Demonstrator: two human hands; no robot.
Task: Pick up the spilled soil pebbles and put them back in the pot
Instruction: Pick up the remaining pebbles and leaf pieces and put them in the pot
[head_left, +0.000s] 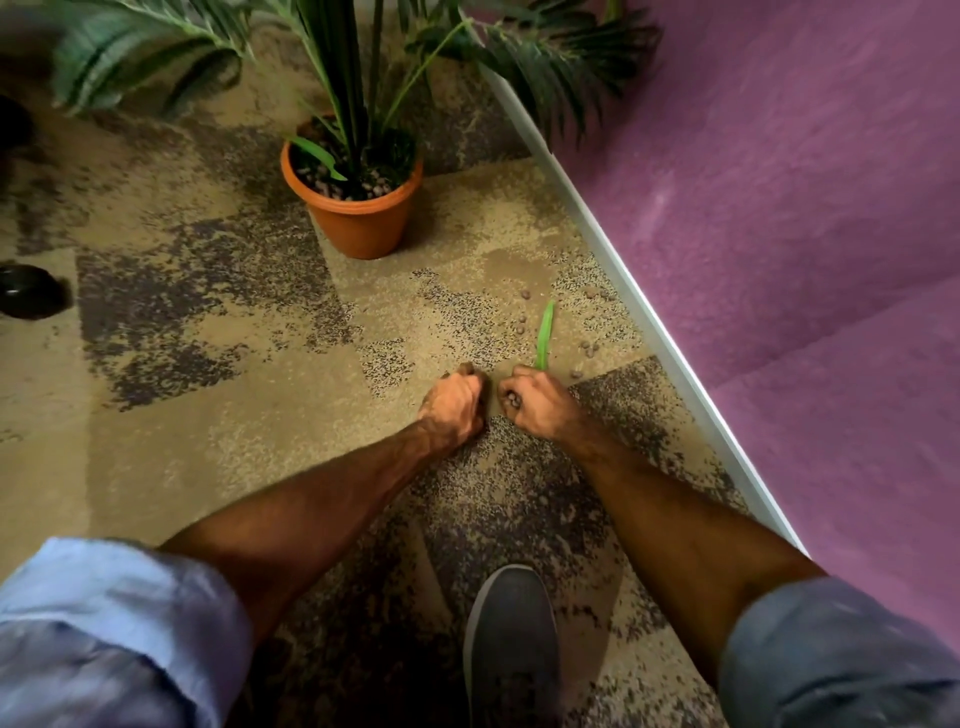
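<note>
Right hand (537, 402) fisted around pebbles (514, 400), leaf (544, 335); left hand (454, 402) curled closed, contents hidden.

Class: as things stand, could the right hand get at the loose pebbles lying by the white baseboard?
Probably yes: the pebbles lie on open carpet just beyond the right hand; only a green leaf lies nearby, though its fingers already seem full.

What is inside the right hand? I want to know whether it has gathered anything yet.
A few brown pebbles show in the curled right hand, and a green leaf sticks up from it. The fingers hide anything deeper.
</note>
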